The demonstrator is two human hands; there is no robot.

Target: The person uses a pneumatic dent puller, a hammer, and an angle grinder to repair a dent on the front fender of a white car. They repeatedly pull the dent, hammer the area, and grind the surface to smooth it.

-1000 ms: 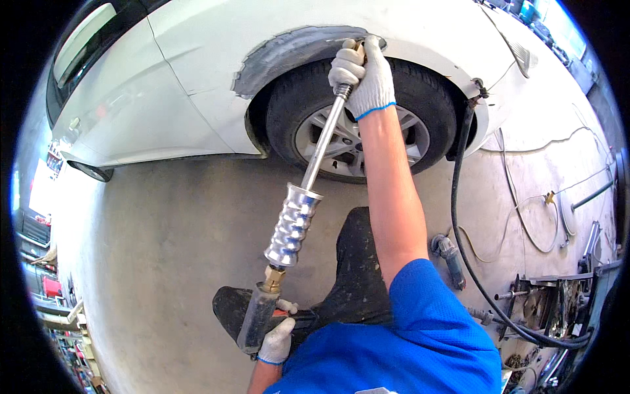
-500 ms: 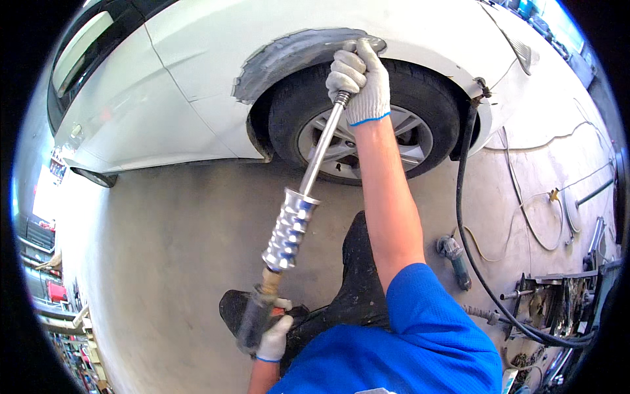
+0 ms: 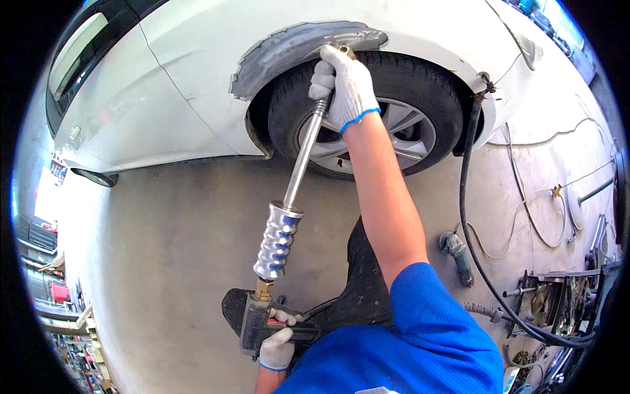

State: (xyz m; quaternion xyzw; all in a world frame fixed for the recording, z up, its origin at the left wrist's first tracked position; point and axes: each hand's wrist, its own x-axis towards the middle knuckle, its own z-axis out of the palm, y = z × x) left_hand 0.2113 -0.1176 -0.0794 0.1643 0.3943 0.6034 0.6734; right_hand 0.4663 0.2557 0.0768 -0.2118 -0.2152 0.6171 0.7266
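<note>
A dent puller with a slide hammer [image 3: 279, 240] slants across the view, its ridged silver weight low on the steel rod. At its lower end is a black pistol-grip body [image 3: 252, 325] with a red trigger. My left hand [image 3: 277, 343], gloved in white, grips that handle with fingers around the trigger area. My gloved right hand [image 3: 344, 88] is wrapped around the rod's upper end, thumb toward the tip. It sits in front of the tyre [image 3: 407, 85], just below the grey bare-looking patch [image 3: 282, 56] on the white car's fender [image 3: 210, 39].
An angle grinder [image 3: 457, 258] lies on the concrete floor [image 3: 164, 262] right of my arm. A thick black cable [image 3: 464, 190] hangs from a clamp [image 3: 485, 84] at the wheel arch. Metal parts and tools [image 3: 558, 295] crowd the right side; shelving [image 3: 59, 289] stands far left.
My right hand and the rod's tip have moved down and left, off the grey patch. The puller's handle has turned and come into clearer view, my left hand shifting slightly right.
</note>
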